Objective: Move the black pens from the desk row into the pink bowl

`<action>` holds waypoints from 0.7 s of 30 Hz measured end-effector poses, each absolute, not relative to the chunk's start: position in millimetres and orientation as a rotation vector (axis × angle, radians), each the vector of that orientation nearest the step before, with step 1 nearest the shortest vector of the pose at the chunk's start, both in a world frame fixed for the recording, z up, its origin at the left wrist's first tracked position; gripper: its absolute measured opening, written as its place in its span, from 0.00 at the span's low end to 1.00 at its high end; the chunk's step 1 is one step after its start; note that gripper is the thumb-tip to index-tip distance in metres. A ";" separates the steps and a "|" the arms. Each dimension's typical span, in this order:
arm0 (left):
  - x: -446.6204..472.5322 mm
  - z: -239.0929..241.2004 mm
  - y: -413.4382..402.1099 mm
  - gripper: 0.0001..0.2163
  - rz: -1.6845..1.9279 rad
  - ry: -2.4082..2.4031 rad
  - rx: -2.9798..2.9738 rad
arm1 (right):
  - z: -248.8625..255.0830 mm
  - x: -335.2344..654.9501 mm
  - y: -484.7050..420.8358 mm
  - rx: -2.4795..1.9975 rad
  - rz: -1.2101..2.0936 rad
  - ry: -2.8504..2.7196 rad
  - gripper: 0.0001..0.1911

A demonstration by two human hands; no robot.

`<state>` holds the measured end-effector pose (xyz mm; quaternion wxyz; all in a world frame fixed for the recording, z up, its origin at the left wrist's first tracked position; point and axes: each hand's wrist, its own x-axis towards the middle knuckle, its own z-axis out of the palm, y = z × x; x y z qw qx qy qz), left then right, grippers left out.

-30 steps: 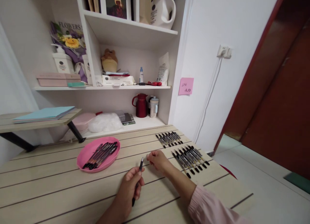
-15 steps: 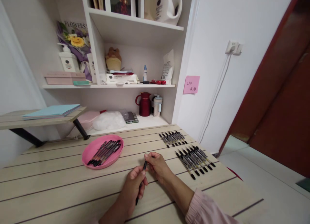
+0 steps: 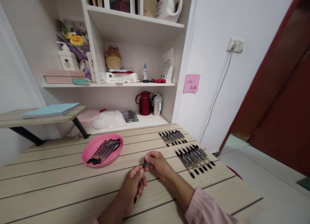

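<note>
Both my hands meet over the front middle of the table on one black pen [image 3: 144,164]. My left hand [image 3: 134,182] is wrapped round its barrel, and the lower end pokes out below the fingers. The fingers of my right hand [image 3: 156,163] pinch the upper end; what exactly lies inside that pinch is partly hidden. To the left, a pink tray [image 3: 87,148] holds a heap of pens [image 3: 106,151]. Right of my hands lies a row of several pens [image 3: 195,159], side by side, with a second row of pens [image 3: 172,137] behind it.
A white shelf unit [image 3: 135,14] stands at the table's back edge, with a red jug [image 3: 145,103] and a pale cup [image 3: 157,105] on its bottom level. At the left, a small raised stand [image 3: 60,118] carries blue paper [image 3: 52,109]. A pink note [image 3: 191,83] is on the wall.
Hardly anything differs. My hands stay on the pen in nearly the same pose, and the whole view has shifted very slightly.
</note>
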<state>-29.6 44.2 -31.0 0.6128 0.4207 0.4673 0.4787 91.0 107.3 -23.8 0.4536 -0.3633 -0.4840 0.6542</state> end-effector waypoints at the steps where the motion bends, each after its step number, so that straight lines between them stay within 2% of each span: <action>1: -29.7 -30.3 43.9 0.16 1.105 1.073 0.967 | -22.8 92.2 107.3 -0.853 1.664 -1.188 0.21; 4: -29.6 -28.3 42.9 0.16 1.109 1.063 0.956 | -20.8 94.9 106.8 -0.821 1.771 -1.162 0.21; 12: -30.8 -31.6 44.1 0.16 1.094 1.069 0.979 | -19.1 97.7 107.3 -0.787 1.821 -1.155 0.18; 16: -31.4 -31.7 43.8 0.18 1.083 1.084 0.960 | -21.2 98.6 109.6 -0.843 1.734 -1.133 0.17; 21: -30.6 -29.6 42.5 0.18 1.092 1.084 0.957 | -22.2 99.6 110.0 -0.770 1.814 -1.153 0.19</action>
